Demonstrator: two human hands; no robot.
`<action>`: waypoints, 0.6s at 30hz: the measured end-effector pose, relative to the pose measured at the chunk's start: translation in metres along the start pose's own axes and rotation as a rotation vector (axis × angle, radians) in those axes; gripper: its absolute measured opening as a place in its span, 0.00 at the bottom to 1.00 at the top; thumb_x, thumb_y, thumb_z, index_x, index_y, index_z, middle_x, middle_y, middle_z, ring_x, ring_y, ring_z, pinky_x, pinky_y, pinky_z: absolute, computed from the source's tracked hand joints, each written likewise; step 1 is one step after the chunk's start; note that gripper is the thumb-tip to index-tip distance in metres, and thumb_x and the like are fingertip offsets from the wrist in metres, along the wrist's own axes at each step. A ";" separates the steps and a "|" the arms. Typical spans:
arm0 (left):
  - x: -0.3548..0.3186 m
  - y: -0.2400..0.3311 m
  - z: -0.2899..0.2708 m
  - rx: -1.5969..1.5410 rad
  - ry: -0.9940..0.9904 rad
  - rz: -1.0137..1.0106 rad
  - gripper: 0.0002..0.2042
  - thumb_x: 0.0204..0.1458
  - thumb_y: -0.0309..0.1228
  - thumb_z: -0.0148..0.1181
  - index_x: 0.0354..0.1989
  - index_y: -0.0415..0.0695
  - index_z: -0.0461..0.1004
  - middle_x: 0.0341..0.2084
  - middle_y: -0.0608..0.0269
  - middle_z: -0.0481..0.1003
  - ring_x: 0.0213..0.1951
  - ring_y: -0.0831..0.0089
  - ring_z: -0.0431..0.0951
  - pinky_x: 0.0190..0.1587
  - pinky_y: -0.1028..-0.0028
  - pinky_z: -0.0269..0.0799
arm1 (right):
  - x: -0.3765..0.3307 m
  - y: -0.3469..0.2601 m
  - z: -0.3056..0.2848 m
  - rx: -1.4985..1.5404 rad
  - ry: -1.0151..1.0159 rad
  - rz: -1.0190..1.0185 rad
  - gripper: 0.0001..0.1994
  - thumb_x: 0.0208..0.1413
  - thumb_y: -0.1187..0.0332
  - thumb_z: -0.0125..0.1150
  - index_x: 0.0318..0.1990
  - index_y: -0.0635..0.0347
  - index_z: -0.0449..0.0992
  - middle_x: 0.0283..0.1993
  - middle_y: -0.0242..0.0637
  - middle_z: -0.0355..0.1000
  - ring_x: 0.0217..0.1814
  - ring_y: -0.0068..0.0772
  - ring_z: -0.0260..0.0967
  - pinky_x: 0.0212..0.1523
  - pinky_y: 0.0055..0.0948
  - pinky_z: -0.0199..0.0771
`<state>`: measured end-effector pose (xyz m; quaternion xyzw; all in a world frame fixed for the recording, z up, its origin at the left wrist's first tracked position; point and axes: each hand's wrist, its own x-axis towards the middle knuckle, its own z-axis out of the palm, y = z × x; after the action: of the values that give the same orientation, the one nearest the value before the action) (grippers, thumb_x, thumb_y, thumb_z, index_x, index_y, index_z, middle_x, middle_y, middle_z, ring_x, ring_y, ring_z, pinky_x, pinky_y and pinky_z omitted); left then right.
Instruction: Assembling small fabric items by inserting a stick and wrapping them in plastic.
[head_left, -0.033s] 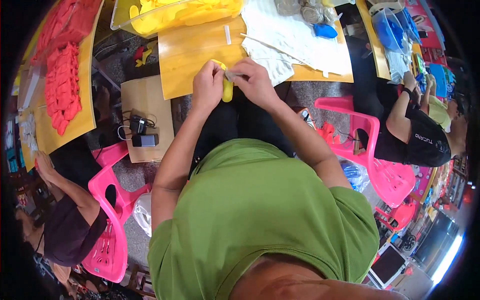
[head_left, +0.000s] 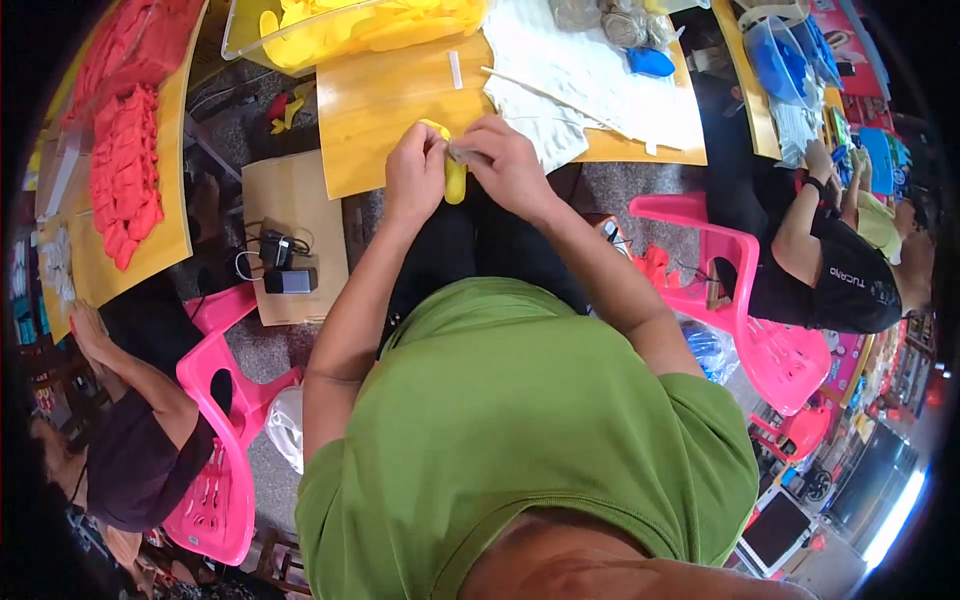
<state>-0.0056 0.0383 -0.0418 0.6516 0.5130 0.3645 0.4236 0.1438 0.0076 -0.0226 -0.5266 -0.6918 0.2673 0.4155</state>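
Gripping yellow glove (head_left: 455,178) with both hands, left hand (head_left: 415,172), right hand (head_left: 503,160), over wooden table (head_left: 385,105).

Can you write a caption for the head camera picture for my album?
Both hands, left hand and right hand, pinch a small yellow piece at the wooden table edge.

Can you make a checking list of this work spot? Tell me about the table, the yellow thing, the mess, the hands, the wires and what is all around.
Surface: wooden table, bare patch near the hands.
Job's things: yellow piece, held by both hands at the table edge.
Clutter: yellow pile, white cloth, red pieces.
Hands: left hand and right hand grip the piece.
Cables: black cables on a low board.
Surroundings: pink chairs, other seated people.
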 end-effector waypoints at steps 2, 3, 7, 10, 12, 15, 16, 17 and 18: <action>-0.003 -0.007 0.001 -0.056 0.049 0.039 0.04 0.48 0.23 0.53 0.28 0.37 0.65 0.23 0.50 0.70 0.27 0.53 0.72 0.30 0.63 0.66 | 0.003 -0.012 0.001 -0.241 -0.052 -0.160 0.08 0.42 0.81 0.55 0.32 0.62 0.74 0.32 0.38 0.67 0.31 0.42 0.69 0.30 0.32 0.69; -0.004 -0.007 0.001 -0.057 0.049 0.041 0.04 0.48 0.23 0.53 0.28 0.37 0.65 0.23 0.50 0.70 0.27 0.53 0.72 0.30 0.63 0.66 | 0.005 -0.015 0.000 -0.285 -0.070 -0.162 0.08 0.41 0.81 0.54 0.30 0.61 0.74 0.32 0.40 0.66 0.32 0.45 0.68 0.30 0.34 0.69; -0.008 -0.002 0.002 0.036 0.102 0.204 0.03 0.51 0.22 0.50 0.30 0.37 0.64 0.21 0.58 0.66 0.26 0.70 0.68 0.31 0.71 0.65 | 0.011 -0.006 0.005 -0.366 -0.109 -0.154 0.08 0.40 0.81 0.55 0.30 0.62 0.74 0.30 0.41 0.66 0.31 0.45 0.68 0.30 0.34 0.69; -0.011 0.000 0.003 0.070 0.127 0.212 0.03 0.51 0.23 0.50 0.30 0.37 0.64 0.22 0.59 0.67 0.26 0.70 0.68 0.31 0.71 0.65 | 0.015 -0.001 0.019 -0.268 0.052 -0.100 0.07 0.40 0.79 0.56 0.30 0.63 0.74 0.28 0.40 0.67 0.30 0.41 0.69 0.28 0.33 0.69; -0.014 -0.003 0.003 0.082 0.133 0.192 0.04 0.52 0.24 0.51 0.29 0.37 0.64 0.22 0.59 0.67 0.27 0.71 0.69 0.31 0.72 0.65 | 0.013 -0.006 0.024 -0.097 0.186 0.186 0.10 0.40 0.77 0.61 0.34 0.63 0.74 0.27 0.37 0.69 0.27 0.32 0.68 0.26 0.28 0.69; -0.020 -0.009 0.002 -0.075 0.165 0.122 0.04 0.54 0.25 0.50 0.30 0.39 0.64 0.22 0.64 0.67 0.26 0.76 0.68 0.30 0.75 0.65 | 0.008 -0.017 0.012 0.170 0.052 0.270 0.15 0.39 0.74 0.65 0.38 0.62 0.73 0.29 0.33 0.70 0.27 0.23 0.66 0.26 0.22 0.68; -0.022 -0.007 -0.001 -0.357 0.124 -0.018 0.03 0.55 0.24 0.50 0.30 0.39 0.64 0.22 0.65 0.67 0.25 0.77 0.68 0.29 0.76 0.66 | 0.006 -0.026 0.007 0.169 0.048 0.270 0.15 0.39 0.74 0.65 0.38 0.62 0.73 0.29 0.33 0.70 0.27 0.23 0.66 0.26 0.22 0.68; -0.024 -0.004 -0.004 -0.639 0.081 -0.161 0.04 0.55 0.24 0.50 0.30 0.40 0.64 0.22 0.65 0.68 0.25 0.78 0.68 0.29 0.77 0.67 | 0.004 -0.037 0.002 0.068 0.106 0.200 0.16 0.38 0.71 0.66 0.38 0.64 0.73 0.30 0.36 0.69 0.26 0.28 0.66 0.27 0.26 0.70; -0.025 0.000 -0.005 -0.644 0.083 -0.161 0.04 0.55 0.24 0.50 0.30 0.40 0.64 0.22 0.65 0.68 0.25 0.78 0.68 0.29 0.77 0.67 | 0.002 -0.044 -0.002 -0.036 0.164 0.128 0.18 0.37 0.68 0.68 0.37 0.65 0.72 0.31 0.38 0.68 0.26 0.32 0.67 0.29 0.29 0.71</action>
<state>-0.0151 0.0144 -0.0412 0.4264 0.4382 0.4993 0.6139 0.1233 -0.0041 0.0147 -0.5972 -0.6254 0.2367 0.4431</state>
